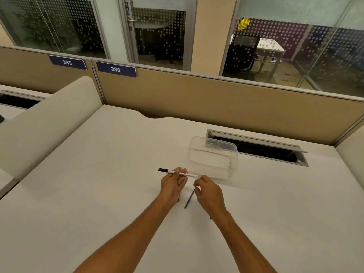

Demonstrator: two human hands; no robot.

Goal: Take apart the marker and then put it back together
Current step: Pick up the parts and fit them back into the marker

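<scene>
A pale, matte tabletop (98,194) filled the lower view, bounded at the back by a tan partition (216,99) carrying number plates 385 (67,62) and 386 (115,69). Behind it stood dotted glass walls and a glass door (157,30). A cable hatch (260,147) lay open in the tabletop at the right, and a clear plastic container (213,157) sat just in front of it.

The marker (178,172) lay across the fingers of the left hand (172,185), whose grip was loose, palm up and fingers nearly flat, supporting the barrel rather than clasping it. Its long axis ran almost left to right, the black capped end pointing left and the white end reaching toward the container.

The right hand (206,192) hovered just beside that white end, fingers curled; its grip seemed pinched on something small, though I cannot tell what. A thin dark rod (189,199), possibly the ink core, rested on the tabletop between the hands.
</scene>
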